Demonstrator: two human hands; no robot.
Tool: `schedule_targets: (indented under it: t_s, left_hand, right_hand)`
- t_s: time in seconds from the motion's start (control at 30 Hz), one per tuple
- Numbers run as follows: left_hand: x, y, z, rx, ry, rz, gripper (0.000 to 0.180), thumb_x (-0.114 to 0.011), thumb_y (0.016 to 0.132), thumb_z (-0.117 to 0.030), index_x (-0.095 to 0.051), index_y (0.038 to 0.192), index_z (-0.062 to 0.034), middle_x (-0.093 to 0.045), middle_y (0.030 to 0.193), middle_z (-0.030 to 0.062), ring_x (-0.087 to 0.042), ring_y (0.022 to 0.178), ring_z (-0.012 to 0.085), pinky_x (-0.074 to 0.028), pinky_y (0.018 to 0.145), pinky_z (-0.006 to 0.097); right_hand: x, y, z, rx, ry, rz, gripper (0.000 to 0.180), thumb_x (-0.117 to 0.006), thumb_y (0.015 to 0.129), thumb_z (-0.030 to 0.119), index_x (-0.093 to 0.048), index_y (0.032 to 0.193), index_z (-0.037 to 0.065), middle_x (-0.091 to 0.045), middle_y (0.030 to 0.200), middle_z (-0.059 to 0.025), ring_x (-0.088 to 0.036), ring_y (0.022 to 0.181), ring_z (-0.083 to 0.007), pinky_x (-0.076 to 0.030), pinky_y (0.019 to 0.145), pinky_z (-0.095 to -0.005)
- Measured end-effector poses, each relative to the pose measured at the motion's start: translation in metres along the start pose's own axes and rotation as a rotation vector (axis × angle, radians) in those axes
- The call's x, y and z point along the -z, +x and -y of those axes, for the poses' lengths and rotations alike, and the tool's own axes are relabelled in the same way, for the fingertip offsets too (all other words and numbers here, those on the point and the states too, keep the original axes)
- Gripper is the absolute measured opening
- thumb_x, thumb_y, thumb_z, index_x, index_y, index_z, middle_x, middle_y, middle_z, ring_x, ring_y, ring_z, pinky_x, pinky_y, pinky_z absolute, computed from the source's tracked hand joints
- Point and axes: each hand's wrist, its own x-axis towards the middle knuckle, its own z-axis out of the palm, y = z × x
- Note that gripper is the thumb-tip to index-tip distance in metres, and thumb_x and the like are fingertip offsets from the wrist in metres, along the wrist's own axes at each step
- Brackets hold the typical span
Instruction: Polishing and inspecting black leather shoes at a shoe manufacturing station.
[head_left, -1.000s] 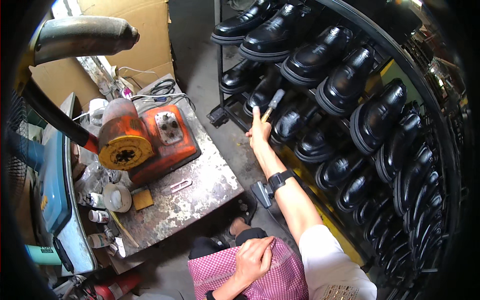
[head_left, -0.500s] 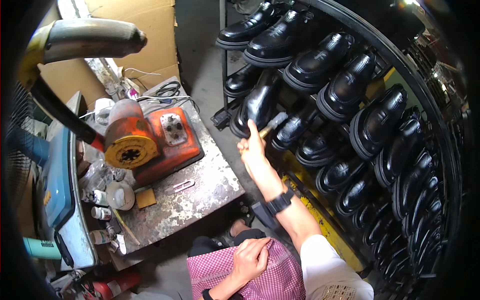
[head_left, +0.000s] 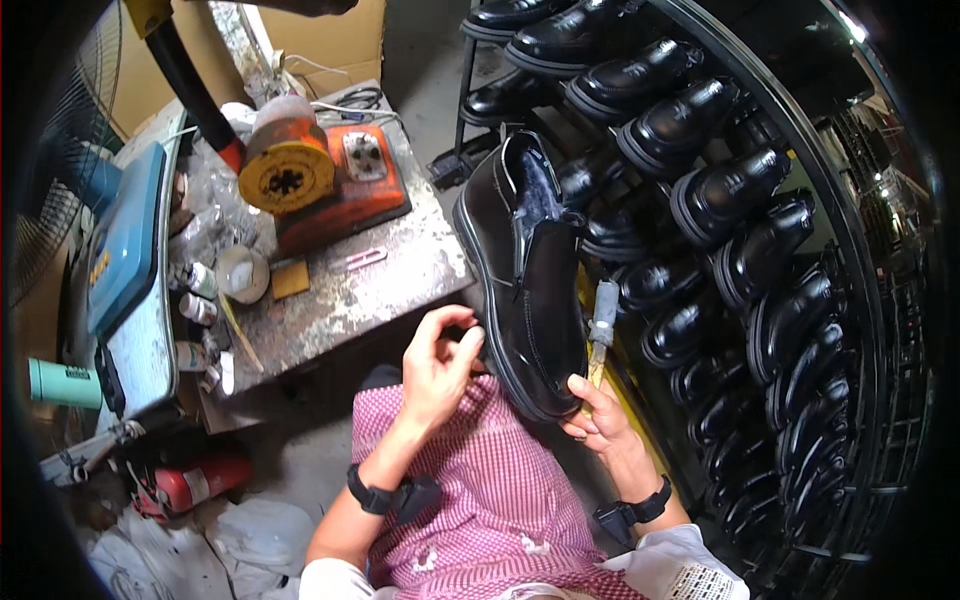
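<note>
A black leather shoe [head_left: 535, 290] hangs before me, its toe toward me and its opening away. My right hand [head_left: 600, 415] grips the toe, with the thumb on the upper. The same hand also holds a small brush [head_left: 603, 315] with a grey head and a yellowish handle, upright at the shoe's right side. Close to the shoe's left edge is my left hand [head_left: 440, 365], its fingers bent and apart with nothing between them. Whether its fingertips touch the sole I cannot tell.
Rows of black shoes [head_left: 735, 190] fill a rack on the right. An orange and yellow machine [head_left: 350, 195] stands on the worn table [head_left: 410, 255] at left, beside a bowl [head_left: 240, 273] and small bottles. A red fire extinguisher [head_left: 205, 482] lies lower left. A checked apron [head_left: 480, 460] covers my lap.
My right hand has come back from the rack toward me, now with the shoe as well as the brush. My left hand has risen from my lap to the shoe's left side.
</note>
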Motion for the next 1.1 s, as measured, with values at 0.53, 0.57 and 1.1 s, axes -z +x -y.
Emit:
schedule_targets:
  t_s: [0.53,0.57,1.1]
  left_hand:
    - [0.018,-0.039,-0.017,0.421,-0.342,0.17,0.02,-0.049,0.089,-0.017,-0.053,0.075,-0.0027,-0.049,0.057,0.0023,-0.034,0.031,0.0065,-0.027,0.028,0.019]
    - [0.028,-0.041,-0.015,0.406,-0.412,0.184,0.023,-0.047,0.09,-0.016,-0.052,0.072,-0.0033,-0.049,0.057,0.0016,-0.036,0.034,0.0054,-0.026,0.029,0.018]
    - [-0.012,-0.062,0.01,0.309,-0.494,0.123,0.075,-0.058,0.088,-0.039,-0.019,0.142,-0.0039,-0.033,0.138,0.0154,-0.036,0.126,0.0221,-0.035,0.1,0.031]
  right_hand:
    - [0.011,-0.049,-0.032,0.291,-0.515,-0.076,0.027,-0.073,0.076,0.014,-0.058,0.094,0.002,-0.056,0.073,0.0026,-0.045,0.053,-0.003,-0.035,0.045,-0.0191]
    - [0.011,-0.05,-0.035,0.285,-0.505,-0.077,0.027,-0.073,0.076,0.014,-0.058,0.094,0.002,-0.056,0.073,0.0026,-0.045,0.053,-0.003,-0.035,0.045,-0.0191]
    - [-0.043,-0.064,-0.033,0.109,-0.108,-0.049,0.02,-0.067,0.082,0.014,-0.052,0.091,0.004,-0.052,0.061,0.0027,-0.034,0.036,-0.0007,-0.026,0.033,-0.0165]
